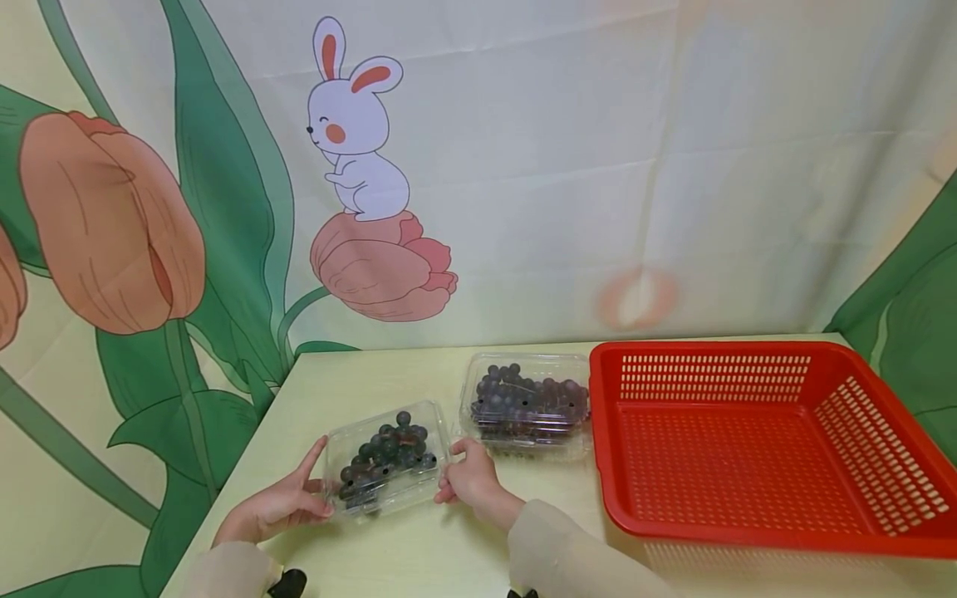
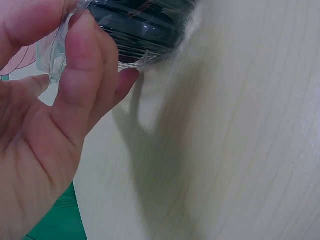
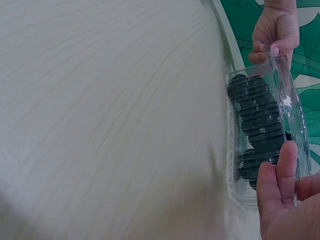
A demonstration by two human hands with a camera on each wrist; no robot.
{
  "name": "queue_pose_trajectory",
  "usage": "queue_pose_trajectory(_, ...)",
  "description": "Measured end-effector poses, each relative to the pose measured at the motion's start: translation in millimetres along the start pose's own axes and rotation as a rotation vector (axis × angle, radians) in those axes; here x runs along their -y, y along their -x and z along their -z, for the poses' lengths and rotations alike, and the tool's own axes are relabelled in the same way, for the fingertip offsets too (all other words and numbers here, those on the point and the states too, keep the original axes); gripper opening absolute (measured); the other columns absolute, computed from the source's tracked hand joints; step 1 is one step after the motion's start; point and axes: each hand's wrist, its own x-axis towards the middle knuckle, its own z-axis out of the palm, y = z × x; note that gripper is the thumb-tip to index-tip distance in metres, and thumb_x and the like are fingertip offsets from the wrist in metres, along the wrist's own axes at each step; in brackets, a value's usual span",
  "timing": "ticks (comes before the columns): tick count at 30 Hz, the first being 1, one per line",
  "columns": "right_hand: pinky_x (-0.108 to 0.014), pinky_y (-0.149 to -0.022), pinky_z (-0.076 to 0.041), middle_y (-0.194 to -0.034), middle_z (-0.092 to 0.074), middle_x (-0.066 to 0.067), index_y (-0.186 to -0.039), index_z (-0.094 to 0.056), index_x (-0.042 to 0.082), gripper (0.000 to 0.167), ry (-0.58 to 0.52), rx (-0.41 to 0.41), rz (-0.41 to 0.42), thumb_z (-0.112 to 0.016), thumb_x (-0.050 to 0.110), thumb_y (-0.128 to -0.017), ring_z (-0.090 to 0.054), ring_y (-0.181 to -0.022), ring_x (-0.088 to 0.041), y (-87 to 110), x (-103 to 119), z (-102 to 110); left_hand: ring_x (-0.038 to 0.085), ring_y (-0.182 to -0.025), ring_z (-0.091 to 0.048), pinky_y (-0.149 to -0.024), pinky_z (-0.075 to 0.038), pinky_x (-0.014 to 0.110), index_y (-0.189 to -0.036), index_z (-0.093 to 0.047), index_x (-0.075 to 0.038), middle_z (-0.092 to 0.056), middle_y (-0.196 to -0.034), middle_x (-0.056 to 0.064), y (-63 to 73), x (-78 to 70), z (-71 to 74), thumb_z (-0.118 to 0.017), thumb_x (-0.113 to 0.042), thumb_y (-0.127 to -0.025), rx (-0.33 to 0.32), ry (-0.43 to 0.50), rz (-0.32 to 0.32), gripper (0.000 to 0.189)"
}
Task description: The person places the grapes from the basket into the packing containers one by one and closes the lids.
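Note:
A clear plastic clamshell box (image 1: 336,465) with a bunch of dark grapes (image 1: 385,453) inside is held between both hands at the left of the table. My left hand (image 1: 280,502) grips its left end, thumb and fingers on the plastic edge. At the opposite end, my right hand (image 1: 474,482) pinches the side. In the left wrist view the box's underside shows over the tabletop, with a shadow below it. The right wrist view shows the box tilted, its lid (image 3: 295,107) closed, grapes pressed against the ribbed wall.
Behind my right hand stands a second clamshell box (image 1: 527,403), also with dark grapes. A red plastic basket (image 1: 748,538) with slotted walls takes up the right of the table, right beside that box. A printed cloth (image 1: 538,166) hangs behind the table.

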Motion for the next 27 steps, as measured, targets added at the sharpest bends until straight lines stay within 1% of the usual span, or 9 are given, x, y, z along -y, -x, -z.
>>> queue_pose_trajectory(9, -0.032, -0.046, -0.049, -0.055, -0.052, -0.006, -0.108, -0.044, -0.005, 0.028, 0.002, -0.012, 0.005, -0.045, -0.007, -0.08, -0.051, -0.037, -0.01, -1.1, 0.1, -1.8, 0.011, -0.074, -0.055, -0.07, -0.049, 0.027, -0.132, 0.03, -0.031, -0.008, -0.134, 0.04, 1.1, -0.4, 0.5, -0.055, 0.004, -0.079, -0.013, 0.004, -0.001, 0.106)
queue_pose_trajectory(15, -0.031, -0.048, -0.05, -0.059, -0.057, -0.009, -0.101, -0.046, -0.006, 0.018, -0.034, -0.034, 0.011, -0.047, -0.005, -0.083, -0.052, -0.038, -0.009, -2.1, -1.0, -2.5, 0.008, -0.073, -0.054, -0.071, -0.048, 0.026, -0.133, 0.03, -0.031, -0.002, -0.138, 0.039, 1.1, -2.2, 0.6, -0.052, 0.001, -0.081, -0.026, 0.018, -0.009, 0.102)
queue_pose_trajectory(18, -0.032, -0.049, -0.051, -0.061, -0.06, -0.011, -0.098, -0.046, -0.006, 0.015, -0.045, -0.044, 0.013, -0.049, -0.002, -0.085, -0.054, -0.04, -0.009, -2.9, -2.4, -3.0, 0.006, -0.076, -0.054, -0.073, -0.047, 0.025, -0.135, 0.027, -0.028, 0.001, -0.14, 0.036, -0.3, -2.0, 2.0, -0.05, -0.001, -0.083, -0.06, 0.031, -0.019, 0.097)
queue_pose_trajectory(21, -0.031, -0.048, -0.05, -0.063, -0.063, -0.013, -0.098, -0.046, -0.006, 0.015, -0.039, -0.05, 0.019, -0.051, 0.001, -0.086, -0.056, -0.042, -0.01, -4.5, -4.6, -3.8, 0.004, -0.081, -0.054, -0.075, -0.047, 0.023, -0.138, 0.022, -0.023, 0.0, -0.142, 0.033, -2.2, -1.7, 3.6, -0.048, -0.003, -0.085, -0.111, 0.041, -0.034, 0.09)
queue_pose_trajectory(24, -0.03, -0.048, -0.05, -0.063, -0.064, -0.014, -0.097, -0.047, -0.005, 0.015, -0.031, -0.058, 0.032, -0.052, 0.004, -0.086, -0.058, -0.043, -0.011, -6.1, -6.9, -4.7, 0.004, -0.083, -0.056, -0.076, -0.048, 0.023, -0.141, 0.015, -0.017, -0.005, -0.142, 0.033, -4.9, -2.3, 4.2, -0.048, -0.004, -0.086, -0.159, 0.048, -0.062, 0.084)
queue_pose_trajectory(27, -0.03, -0.048, -0.05, -0.063, -0.064, -0.014, -0.095, -0.048, -0.003, 0.014, -0.026, -0.066, 0.04, -0.053, 0.006, -0.086, -0.059, -0.045, -0.013, -6.9, -7.6, -5.6, 0.006, -0.085, -0.057, -0.078, -0.048, 0.023, -0.142, 0.008, -0.011, -0.013, -0.141, 0.032, -8.6, -3.5, 4.2, -0.047, -0.006, -0.088, -0.201, 0.038, -0.089, 0.077)
